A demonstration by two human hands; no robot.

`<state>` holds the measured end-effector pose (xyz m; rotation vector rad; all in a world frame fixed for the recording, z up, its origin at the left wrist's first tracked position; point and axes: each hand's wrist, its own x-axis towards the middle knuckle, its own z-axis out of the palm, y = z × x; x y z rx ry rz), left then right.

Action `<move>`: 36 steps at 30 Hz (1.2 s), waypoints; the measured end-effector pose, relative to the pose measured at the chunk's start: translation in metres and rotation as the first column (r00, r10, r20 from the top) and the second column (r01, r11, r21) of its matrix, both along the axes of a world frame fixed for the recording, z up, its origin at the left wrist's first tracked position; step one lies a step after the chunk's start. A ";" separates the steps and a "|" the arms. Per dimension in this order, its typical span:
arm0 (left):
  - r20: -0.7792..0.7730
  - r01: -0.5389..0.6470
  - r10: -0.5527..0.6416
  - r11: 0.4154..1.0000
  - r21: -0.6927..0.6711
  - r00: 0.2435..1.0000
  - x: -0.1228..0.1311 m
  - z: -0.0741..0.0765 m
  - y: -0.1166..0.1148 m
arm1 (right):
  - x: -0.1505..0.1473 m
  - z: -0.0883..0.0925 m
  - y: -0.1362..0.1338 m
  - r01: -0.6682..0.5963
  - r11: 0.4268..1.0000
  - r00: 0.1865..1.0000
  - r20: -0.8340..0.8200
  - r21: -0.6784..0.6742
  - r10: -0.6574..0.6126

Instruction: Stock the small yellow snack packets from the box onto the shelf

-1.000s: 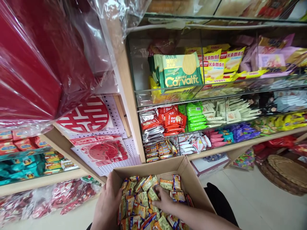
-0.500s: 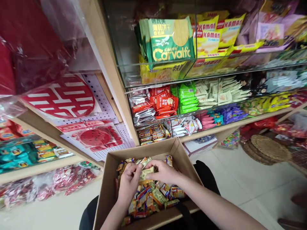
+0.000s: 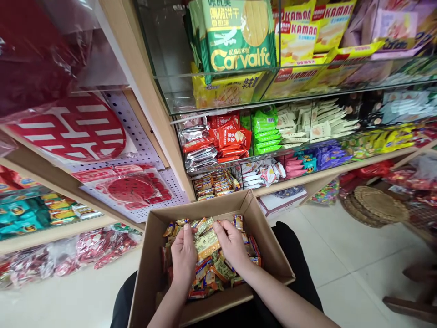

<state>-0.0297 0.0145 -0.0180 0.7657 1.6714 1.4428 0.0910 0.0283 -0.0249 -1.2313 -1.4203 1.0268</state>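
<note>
An open cardboard box [image 3: 150,255] sits on my lap, holding many small wrapped snacks [image 3: 223,269] in gold, orange and blue wrappers. Over the pile, my left hand [image 3: 184,253] is closed, thumb up, at the left end of a pale-yellow wrapped snack [image 3: 207,242]. Its other end meets my right hand [image 3: 232,246], whose thumb and fingers are pinched together. The fingers of both hands are partly hidden behind the thumbs and the wrapper.
Behind the box stands a shelf with similar wrapped snacks [image 3: 215,184], red packets [image 3: 232,139], green packets [image 3: 266,132] and large biscuit bags [image 3: 239,41]. A wooden post [image 3: 150,95] rises at the left. Woven trays [image 3: 378,205] lie to the right above the tiled floor [image 3: 337,255].
My hands have moved apart, showing more of the pale-yellow wrapped snack between them. The view has shifted a little, so the shelves sit higher and further left.
</note>
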 end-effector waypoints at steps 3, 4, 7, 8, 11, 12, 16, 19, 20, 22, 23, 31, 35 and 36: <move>0.010 -0.004 0.004 1.000 0.010 1.000 -0.002 0.000 0.001 | 0.001 0.003 -0.002 0.005 0.999 1.000 0.029 0.036 -0.006; 0.013 0.003 -0.003 1.000 0.010 1.000 -0.003 0.001 0.001 | 0.002 0.004 -0.002 0.015 0.998 0.999 0.034 0.058 -0.017; 0.026 0.033 -0.033 0.999 -0.017 0.999 -0.002 0.009 -0.001 | 0.007 0.010 -0.003 0.055 0.971 0.987 0.135 0.233 -0.088; 0.048 0.055 -0.053 0.998 -0.038 0.997 -0.001 0.013 -0.003 | 0.010 0.012 -0.003 0.033 0.944 0.974 0.203 0.328 -0.104; 0.342 0.253 -0.209 0.963 -0.091 0.916 0.005 0.029 -0.011 | 0.014 0.017 -0.008 -0.212 0.787 0.902 0.426 0.579 -0.071; 0.482 0.333 -0.258 0.940 -0.075 0.837 0.006 0.034 -0.013 | 0.014 0.019 -0.011 -0.308 0.716 0.880 0.474 0.626 -0.036; 0.785 0.358 -0.262 0.932 0.055 0.562 0.004 0.050 -0.017 | 0.014 0.025 -0.024 -0.362 0.639 0.916 0.387 0.679 0.107; 0.820 0.289 -0.238 0.953 0.092 0.521 0.000 0.054 -0.016 | 0.017 0.028 -0.029 -0.161 0.863 0.983 0.157 0.478 0.096; 0.819 0.277 -0.232 0.956 0.093 0.526 -0.001 0.055 -0.016 | 0.017 0.028 -0.029 -0.132 0.922 0.990 0.096 0.363 0.104; 0.801 0.254 -0.216 0.964 0.084 0.559 0.000 0.055 -0.015 | 0.015 0.026 -0.030 -0.174 0.975 0.984 -0.015 0.138 0.177; 0.783 0.248 -0.211 0.966 0.075 0.585 0.001 0.055 -0.015 | 0.014 0.025 -0.030 -0.220 0.974 0.973 -0.064 0.048 0.223; 0.257 0.431 -0.380 0.883 -0.187 0.889 0.009 0.040 -0.022 | 0.017 0.024 -0.023 -0.318 0.940 0.927 0.250 0.125 0.281; 0.091 0.497 -0.493 0.818 -0.288 0.865 -0.003 0.036 -0.025 | 0.024 0.036 -0.009 -0.520 0.853 0.813 0.281 -0.047 0.511; 0.046 0.504 -0.514 0.813 -0.292 0.856 -0.012 0.037 -0.024 | 0.026 0.039 -0.002 -0.516 0.854 0.814 0.274 -0.062 0.512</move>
